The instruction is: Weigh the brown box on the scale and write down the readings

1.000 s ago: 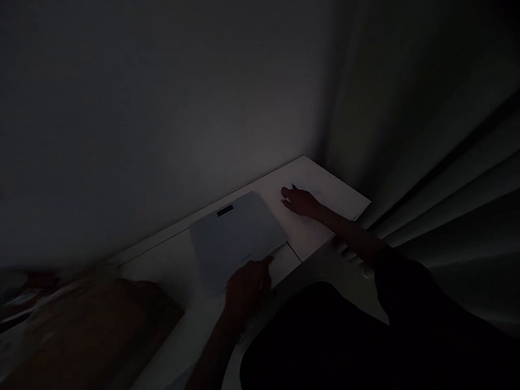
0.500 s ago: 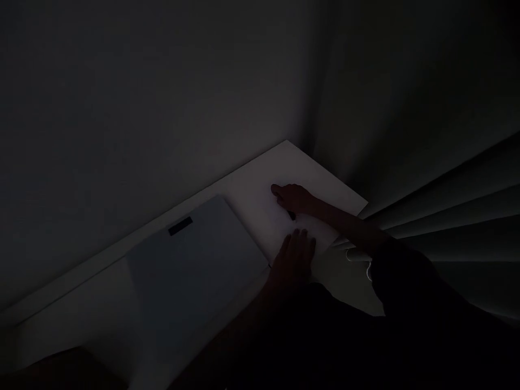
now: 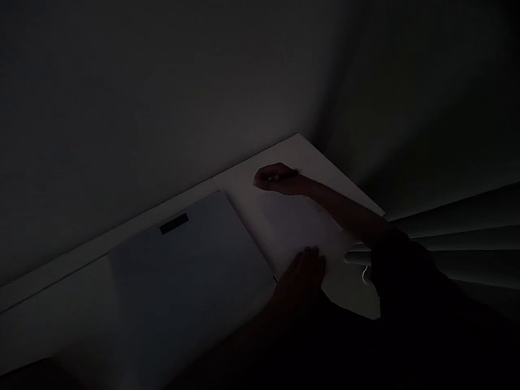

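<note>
The scene is very dark. My right hand (image 3: 277, 180) reaches out over a pale desk (image 3: 300, 151) near its far corner, fingers curled round a thin dark pen-like object (image 3: 291, 173). My left hand (image 3: 304, 276) lies flat with fingers stretched out on a pale sheet (image 3: 296, 227) at the desk's near edge. Left of both hands a grey closed laptop-like slab (image 3: 182, 271) with a small dark label lies on the desk.
A wall rises right behind the desk, and a second wall meets it at the corner. Pale folds like a curtain or blinds (image 3: 455, 227) hang at the right. A thin white cord (image 3: 364, 275) shows by my right sleeve.
My right hand has moved up and left toward the wall with the dark object. My left hand left the grey slab's edge and settled flat on the sheet. The view shifted.
</note>
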`<state>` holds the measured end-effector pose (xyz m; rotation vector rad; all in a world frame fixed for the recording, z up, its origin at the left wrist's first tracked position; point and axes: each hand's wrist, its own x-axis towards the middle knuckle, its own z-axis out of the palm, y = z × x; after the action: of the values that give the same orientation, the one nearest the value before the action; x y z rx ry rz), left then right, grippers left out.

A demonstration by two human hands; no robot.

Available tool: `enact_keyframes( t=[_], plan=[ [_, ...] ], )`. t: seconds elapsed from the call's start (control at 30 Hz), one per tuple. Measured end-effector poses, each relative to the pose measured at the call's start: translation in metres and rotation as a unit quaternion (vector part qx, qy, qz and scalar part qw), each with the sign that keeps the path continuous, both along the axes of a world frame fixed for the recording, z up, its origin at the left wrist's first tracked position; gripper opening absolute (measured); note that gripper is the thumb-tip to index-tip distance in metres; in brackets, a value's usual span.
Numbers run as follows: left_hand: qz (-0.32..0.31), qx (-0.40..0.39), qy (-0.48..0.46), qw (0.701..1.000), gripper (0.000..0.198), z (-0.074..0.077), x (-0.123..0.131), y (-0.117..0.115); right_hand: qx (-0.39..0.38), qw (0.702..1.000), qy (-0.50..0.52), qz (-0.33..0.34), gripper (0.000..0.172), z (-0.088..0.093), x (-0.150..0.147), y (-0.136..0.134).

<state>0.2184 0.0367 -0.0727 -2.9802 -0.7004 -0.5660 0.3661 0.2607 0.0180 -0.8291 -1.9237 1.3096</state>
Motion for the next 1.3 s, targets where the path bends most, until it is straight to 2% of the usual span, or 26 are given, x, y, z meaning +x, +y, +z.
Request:
enact_keyframes(
  t=[0.1,0.23,0.3,0.37,0.43,0.53,0.67,0.93,1.03,1.17,1.3],
  plan=[
    [0.013,0.012,-0.016,1.000,0.051,0.006,0.001,0.001,-0.039,0.999,0.022,-0.025,0.051,-0.021,-0.008,-0.003],
    [0.016,-0.017,-0.025,0.999,0.046,0.015,0.002,0.000,-0.107,0.992,0.060,-0.038,0.038,-0.045,-0.004,-0.011],
    [0.015,-0.051,-0.029,0.998,0.046,0.017,0.003,-0.003,-0.081,0.994,0.034,-0.067,0.035,-0.049,-0.002,-0.015],
    [0.021,-0.080,-0.036,0.996,0.047,0.017,0.004,-0.007,-0.036,0.993,0.000,-0.109,0.039,-0.048,-0.003,-0.019],
    [0.035,-0.089,-0.050,0.994,0.049,0.017,0.005,-0.010,-0.032,0.991,-0.023,-0.128,0.038,-0.045,-0.005,-0.022],
    [0.046,-0.090,-0.060,0.993,0.051,0.015,0.005,-0.013,-0.067,0.992,-0.035,-0.099,0.034,-0.043,-0.007,-0.024],
    [0.035,-0.098,-0.057,0.993,0.054,0.014,0.003,-0.015,-0.043,0.995,-0.041,-0.076,0.036,-0.043,-0.008,-0.026],
    [0.090,-0.081,-0.091,0.988,0.048,0.013,0.007,-0.025,-0.056,0.994,-0.055,-0.082,0.044,-0.040,-0.010,-0.028],
    [0.093,-0.069,-0.087,0.989,0.045,0.012,0.008,-0.023,-0.076,0.993,-0.043,-0.074,0.046,-0.039,-0.010,-0.029],
    [0.061,-0.074,-0.077,0.992,0.047,0.015,0.006,-0.019,-0.082,0.994,-0.027,-0.072,0.046,-0.039,-0.010,-0.028],
    [0.083,-0.092,-0.064,0.990,0.046,0.017,0.007,-0.020,-0.089,0.992,-0.021,-0.087,0.045,-0.039,-0.011,-0.029]
  ],
)
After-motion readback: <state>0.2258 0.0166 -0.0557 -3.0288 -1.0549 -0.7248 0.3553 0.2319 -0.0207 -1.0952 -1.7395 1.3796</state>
